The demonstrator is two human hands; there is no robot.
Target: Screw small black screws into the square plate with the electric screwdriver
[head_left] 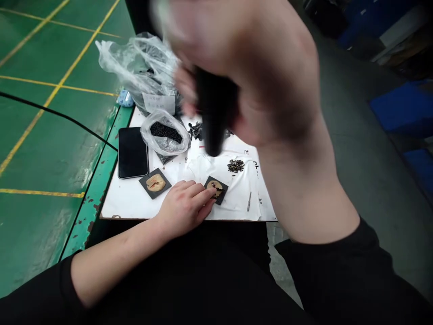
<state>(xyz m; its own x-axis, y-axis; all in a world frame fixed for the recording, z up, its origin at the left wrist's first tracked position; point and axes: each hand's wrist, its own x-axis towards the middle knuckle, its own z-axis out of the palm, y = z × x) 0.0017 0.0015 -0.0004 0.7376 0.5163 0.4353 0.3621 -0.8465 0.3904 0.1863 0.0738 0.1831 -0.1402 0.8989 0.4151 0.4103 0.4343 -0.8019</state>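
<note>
My right hand (pixel 270 76), large and blurred, is raised near the camera with its fingers wrapped round a black tool (pixel 216 113) that points down. At the front of the white board my left hand (pixel 187 203) rests with its fingertips on a dark square block (pixel 220 195) with a tan round inset. Its fingers are pressed together, and whether they pinch a small part is hidden. Left of that hand lies another dark square block (pixel 151 184) with a tan inset. Behind the touched block is a pile of small brass-coloured screws (pixel 236 165).
A black phone (pixel 133 152) lies on the board's left side. Beside it stands an open plastic bag (pixel 165 135) of black parts, with a larger clear bag (pixel 135 63) behind. A thin metal bit (pixel 249 201) lies at the right. A black cable (pixel 67 118) crosses at left.
</note>
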